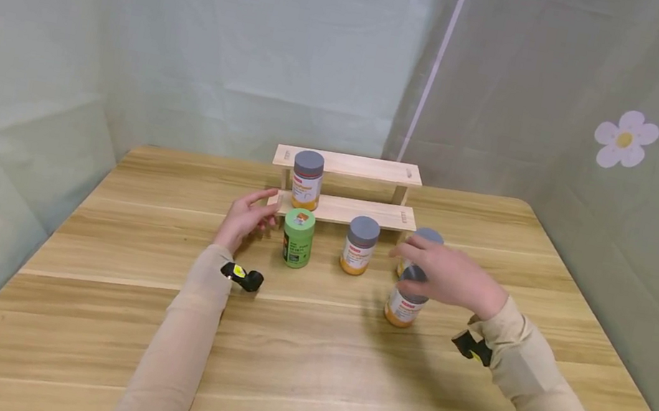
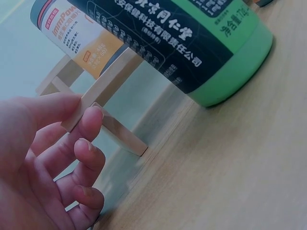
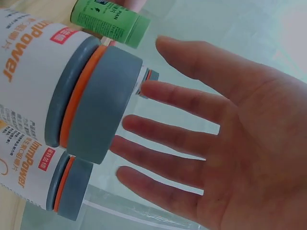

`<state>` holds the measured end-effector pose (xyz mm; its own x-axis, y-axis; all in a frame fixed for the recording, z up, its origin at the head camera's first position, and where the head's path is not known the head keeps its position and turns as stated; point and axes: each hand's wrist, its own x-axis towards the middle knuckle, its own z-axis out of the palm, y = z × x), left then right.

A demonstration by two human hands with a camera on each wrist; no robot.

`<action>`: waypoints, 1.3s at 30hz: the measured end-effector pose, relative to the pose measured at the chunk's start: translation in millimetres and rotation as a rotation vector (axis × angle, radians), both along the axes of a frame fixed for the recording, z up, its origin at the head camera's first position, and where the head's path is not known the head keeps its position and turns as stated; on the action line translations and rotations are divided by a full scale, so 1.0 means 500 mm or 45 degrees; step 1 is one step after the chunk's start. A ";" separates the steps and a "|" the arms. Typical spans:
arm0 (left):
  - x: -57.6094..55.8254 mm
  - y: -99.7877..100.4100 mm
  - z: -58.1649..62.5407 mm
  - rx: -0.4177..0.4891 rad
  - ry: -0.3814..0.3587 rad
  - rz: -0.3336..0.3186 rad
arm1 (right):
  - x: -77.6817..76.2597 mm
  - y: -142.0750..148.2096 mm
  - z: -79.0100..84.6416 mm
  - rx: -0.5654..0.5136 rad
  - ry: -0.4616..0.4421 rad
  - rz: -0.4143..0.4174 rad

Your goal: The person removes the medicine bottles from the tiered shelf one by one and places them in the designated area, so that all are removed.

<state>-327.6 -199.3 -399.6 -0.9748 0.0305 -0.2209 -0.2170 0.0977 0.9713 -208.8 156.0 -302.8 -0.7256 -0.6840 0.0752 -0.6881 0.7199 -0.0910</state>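
My left hand (image 1: 245, 219) pinches the left end of the lower board of a small two-tier wooden shelf (image 1: 361, 212) between thumb and forefinger, clearest in the left wrist view. On that board stands a grey-capped supplement bottle (image 1: 306, 183) with a white and orange label. A green bottle (image 1: 296, 243) stands on the table just right of my left hand. My right hand (image 1: 449, 273), fingers spread, is over the nearest grey-capped bottle (image 1: 402, 310); the right wrist view shows its lid (image 3: 103, 105) apart from the palm. Behind it another such bottle (image 1: 429, 235) is partly hidden by the hand.
One more grey-capped bottle (image 1: 358, 245) stands on the table in front of the shelf, between the green bottle and my right hand. The wooden table (image 1: 300, 382) runs back to a hanging pale cloth (image 1: 317, 43), with flower prints on its right side.
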 end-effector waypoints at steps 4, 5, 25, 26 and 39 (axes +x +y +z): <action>-0.016 -0.005 -0.026 -0.002 0.022 0.020 | -0.012 -0.007 0.007 -0.056 0.012 -0.055; -0.020 -0.007 -0.032 0.002 0.028 0.027 | -0.015 -0.010 0.010 -0.079 0.003 -0.068; -0.026 -0.007 -0.039 -0.001 0.024 0.027 | -0.070 -0.081 0.058 -0.085 -0.042 -0.082; -0.026 -0.008 -0.039 -0.006 0.027 0.026 | -0.076 -0.084 0.059 -0.083 -0.046 -0.079; -0.030 -0.008 -0.045 -0.056 0.024 0.026 | -0.122 -0.127 0.084 -0.053 0.007 -0.005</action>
